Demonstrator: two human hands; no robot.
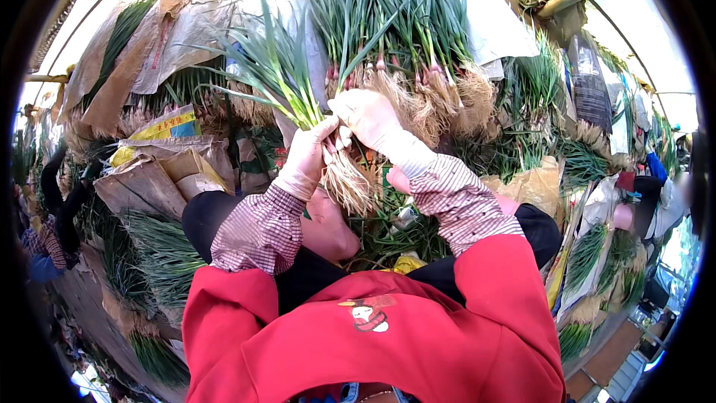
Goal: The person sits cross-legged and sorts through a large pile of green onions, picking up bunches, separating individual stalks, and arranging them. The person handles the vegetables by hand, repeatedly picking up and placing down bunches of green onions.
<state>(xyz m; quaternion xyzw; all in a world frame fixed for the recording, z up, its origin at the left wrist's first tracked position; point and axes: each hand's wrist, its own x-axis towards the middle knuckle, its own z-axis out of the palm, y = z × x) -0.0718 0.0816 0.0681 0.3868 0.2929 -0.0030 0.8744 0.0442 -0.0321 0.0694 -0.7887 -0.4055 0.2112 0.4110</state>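
In my gloved left hand (pixel 305 159) is a bunch of young garlic plants (pixel 299 95), gripped just above the bulbs. Its green leaves spread up and to the left, and its pale roots hang down over my lap. My right hand (pixel 366 117), also gloved, is closed at the right side of the bunch, its fingertips close to the left thumb; a stalk seems to rise from it, but what the fingers pinch is hidden. Just beyond my hands lies a large row of garlic plants (pixel 391 28), with reddish bulbs and long roots facing me.
Cut green leaves (pixel 414 235) litter the ground between my legs. A torn cardboard box (pixel 145 184) stands at the left, beside another heap of green plants (pixel 162 252). Brown paper (pixel 531 182) lies at the right. Other people are partly visible at the far left and right.
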